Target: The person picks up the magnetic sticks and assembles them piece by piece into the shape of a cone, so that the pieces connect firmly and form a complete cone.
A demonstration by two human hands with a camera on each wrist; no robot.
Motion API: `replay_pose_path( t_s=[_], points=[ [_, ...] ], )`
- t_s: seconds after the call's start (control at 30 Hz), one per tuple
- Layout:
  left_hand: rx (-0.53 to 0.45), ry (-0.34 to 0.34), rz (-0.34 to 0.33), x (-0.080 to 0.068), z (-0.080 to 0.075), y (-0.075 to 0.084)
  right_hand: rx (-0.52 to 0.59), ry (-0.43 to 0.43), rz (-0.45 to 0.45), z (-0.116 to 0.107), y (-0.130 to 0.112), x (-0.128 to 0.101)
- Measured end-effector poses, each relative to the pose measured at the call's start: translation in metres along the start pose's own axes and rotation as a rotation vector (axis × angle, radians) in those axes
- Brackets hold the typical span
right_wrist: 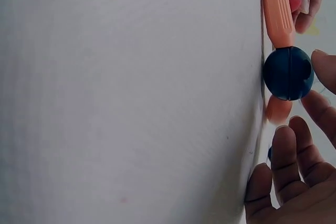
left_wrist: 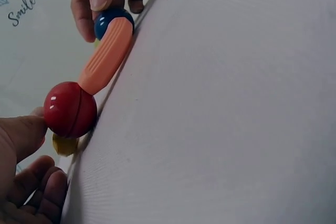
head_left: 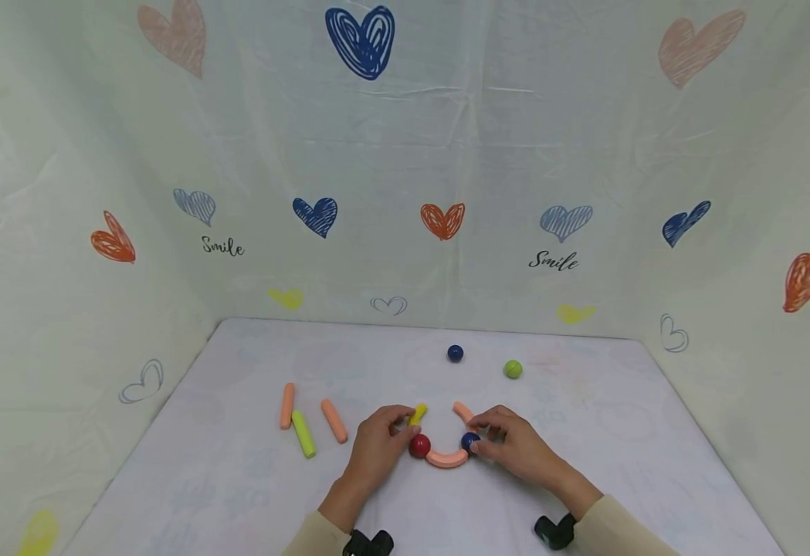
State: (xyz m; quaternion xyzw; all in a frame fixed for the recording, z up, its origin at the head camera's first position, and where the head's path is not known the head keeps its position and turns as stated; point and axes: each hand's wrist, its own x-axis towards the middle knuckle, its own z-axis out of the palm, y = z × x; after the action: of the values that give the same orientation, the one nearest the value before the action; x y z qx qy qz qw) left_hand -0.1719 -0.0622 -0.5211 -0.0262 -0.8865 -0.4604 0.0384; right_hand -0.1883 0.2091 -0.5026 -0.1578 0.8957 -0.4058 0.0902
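A red ball point(head_left: 419, 445) and a blue ball point(head_left: 470, 442) are joined by a curved peach stick point(head_left: 447, 459) with a ribbed side. My left hand point(head_left: 381, 442) pinches the red ball; in the left wrist view its thumb point(left_wrist: 25, 132) lies against the ball, the other fingers loosely curled below. A yellow stick point(head_left: 418, 414) extends from the red ball. At the blue ball, my right hand point(head_left: 516, 442) holds on with thumb and index finger, its other fingers bent beside it. Another peach stick point(head_left: 463, 413) points away from the blue ball, partly hidden by the fingers.
To the left lie two straight peach sticks point(head_left: 333, 421) and a lime-green stick point(head_left: 303, 434). Farther back on the white table point(head_left: 238, 494) sit a dark blue ball point(head_left: 455, 353) and a green ball point(head_left: 513, 369). A heart-printed curtain point(head_left: 377, 154) surrounds the table's back and sides.
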Motion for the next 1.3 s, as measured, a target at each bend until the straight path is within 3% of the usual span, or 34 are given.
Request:
replay_pose_path(
  t_s=[0.47, 0.8, 1.03, 1.3],
  points=[
    [0.003, -0.019, -0.068, 0.014, -0.002, 0.000, -0.005, 0.025, 0.047, -0.003, 0.000, 0.008],
    [-0.008, -0.047, -0.136, 0.017, -0.003, 0.006, -0.046, 0.229, 0.089, -0.030, 0.014, 0.023],
    [-0.008, -0.058, -0.118, 0.017, -0.004, 0.005, -0.089, 0.328, 0.141, -0.056, 0.034, 0.042],
    [-0.017, -0.069, -0.105, 0.017, -0.002, 0.005, -0.082, 0.308, 0.214, -0.067, 0.048, 0.059]
  ],
)
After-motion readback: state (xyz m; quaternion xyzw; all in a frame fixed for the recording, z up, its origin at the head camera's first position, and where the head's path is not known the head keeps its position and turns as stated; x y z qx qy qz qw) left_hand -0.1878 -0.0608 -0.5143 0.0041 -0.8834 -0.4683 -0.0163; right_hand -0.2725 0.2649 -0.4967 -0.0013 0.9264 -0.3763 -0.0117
